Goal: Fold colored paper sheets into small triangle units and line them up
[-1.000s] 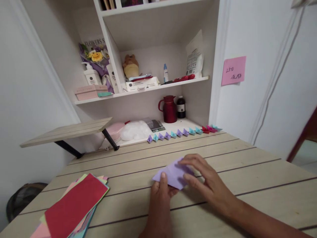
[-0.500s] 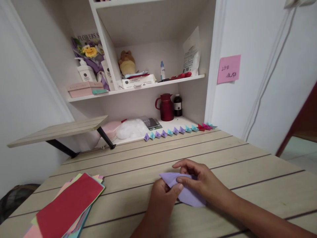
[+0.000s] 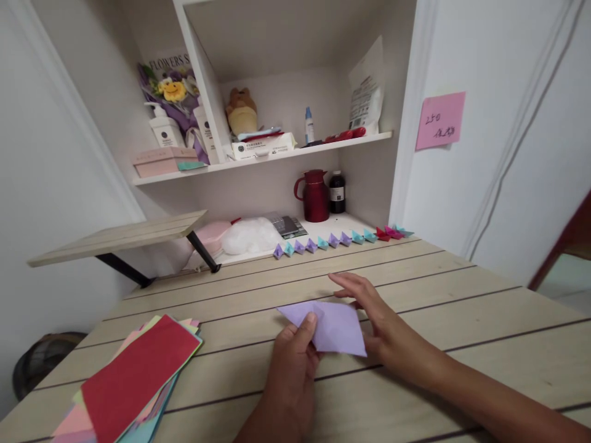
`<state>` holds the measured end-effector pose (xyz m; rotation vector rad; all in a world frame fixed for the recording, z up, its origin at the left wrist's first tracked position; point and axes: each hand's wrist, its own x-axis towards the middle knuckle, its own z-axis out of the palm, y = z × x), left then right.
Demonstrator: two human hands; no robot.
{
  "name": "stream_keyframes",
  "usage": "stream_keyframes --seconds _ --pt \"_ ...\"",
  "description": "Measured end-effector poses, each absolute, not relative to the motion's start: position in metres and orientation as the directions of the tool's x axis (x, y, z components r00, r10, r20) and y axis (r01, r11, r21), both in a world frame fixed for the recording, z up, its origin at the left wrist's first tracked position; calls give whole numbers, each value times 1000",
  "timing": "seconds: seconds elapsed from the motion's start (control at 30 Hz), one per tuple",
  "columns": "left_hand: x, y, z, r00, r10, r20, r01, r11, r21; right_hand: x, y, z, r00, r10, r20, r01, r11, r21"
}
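A folded lilac paper (image 3: 333,327) lies on the wooden table (image 3: 438,301) in front of me. My left hand (image 3: 293,369) pinches its near left corner, thumb on top. My right hand (image 3: 369,304) rests at the paper's far right edge with fingers stretched out flat, partly hidden behind the sheet. A row of several small folded paper boats (image 3: 339,240) in lilac, turquoise and red lines the table's far edge.
A stack of coloured paper sheets (image 3: 133,381), red on top, lies at the near left. A raised wooden shelf board (image 3: 120,237) juts out at the left. The white shelving behind holds a red jug (image 3: 316,195), a dark bottle (image 3: 337,192), and other items. A pink note (image 3: 439,120) sticks to the wall.
The lilac paper has been turned and laid flatter. My right hand let go of its pinch and spread open at the far edge, while my left hand kept its hold on the near corner.
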<state>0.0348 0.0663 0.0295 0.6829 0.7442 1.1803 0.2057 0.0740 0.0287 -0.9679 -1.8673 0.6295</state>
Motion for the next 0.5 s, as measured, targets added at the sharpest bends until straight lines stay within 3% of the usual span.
stream_keyframes --seconds 0.2,0.5 --pt "37 69 21 267 952 -148 -464 262 846 207 65 40 -364 743 562 405 670 -622" --pt "36 64 32 253 955 -152 -509 265 819 213 72 41 -385 821 422 301 544 -783"
